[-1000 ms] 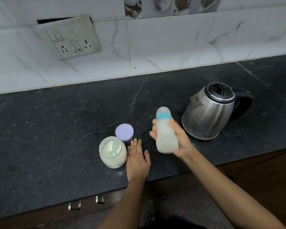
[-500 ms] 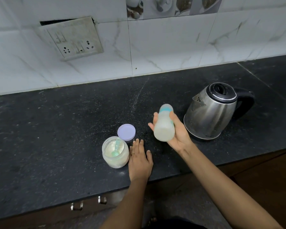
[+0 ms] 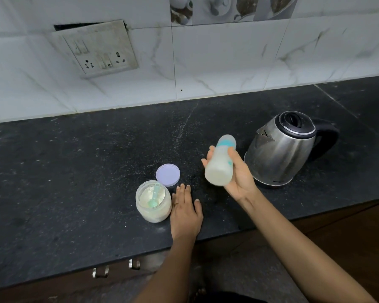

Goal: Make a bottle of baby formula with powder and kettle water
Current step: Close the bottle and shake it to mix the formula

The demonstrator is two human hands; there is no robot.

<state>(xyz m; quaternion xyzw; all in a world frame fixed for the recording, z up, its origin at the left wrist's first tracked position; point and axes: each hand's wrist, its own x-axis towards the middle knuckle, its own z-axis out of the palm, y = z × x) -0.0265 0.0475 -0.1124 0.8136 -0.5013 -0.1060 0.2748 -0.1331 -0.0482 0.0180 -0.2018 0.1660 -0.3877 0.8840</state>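
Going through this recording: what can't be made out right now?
Head view only.
Stainless steel kettle: water level hidden by its closed black lid.
Milky plastic baby bottle with teal collar: blurred, markings unreadable; right hand covers its underside.
White wall socket plate: switch positions too small to tell.
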